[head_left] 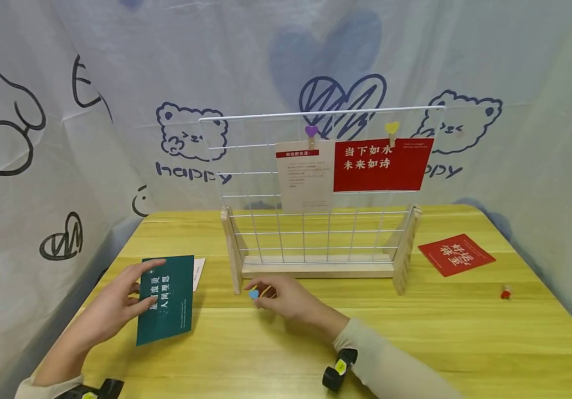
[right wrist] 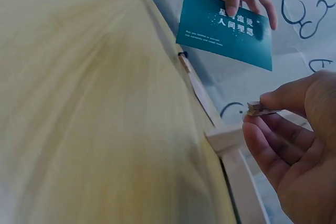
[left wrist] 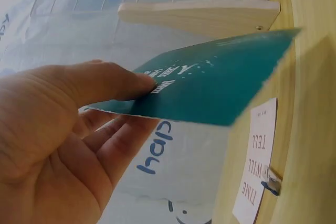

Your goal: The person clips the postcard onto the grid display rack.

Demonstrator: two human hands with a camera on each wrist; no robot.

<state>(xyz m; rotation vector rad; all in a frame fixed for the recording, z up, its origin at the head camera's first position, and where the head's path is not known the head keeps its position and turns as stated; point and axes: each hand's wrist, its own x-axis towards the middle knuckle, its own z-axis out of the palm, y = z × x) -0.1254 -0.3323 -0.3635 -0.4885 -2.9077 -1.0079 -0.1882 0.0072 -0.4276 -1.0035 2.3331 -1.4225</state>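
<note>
Left hand (head_left: 116, 299) pinches teal card (head_left: 178, 305) left of grid rack (head_left: 315, 270) — thumb on top, fingers under, probably so it doesn't flop. Right hand (head_left: 288, 299) pinches blue heart clip (head_left: 253, 295) near rack's left foot (head_left: 237, 280), wooden end poking past fingers — likely keeps that end free.

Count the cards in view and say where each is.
5: a teal card in the left hand; a cream card and a red card clipped to the rack; on the table, a second red card at right and a white card at left. Others may be hidden.
</note>
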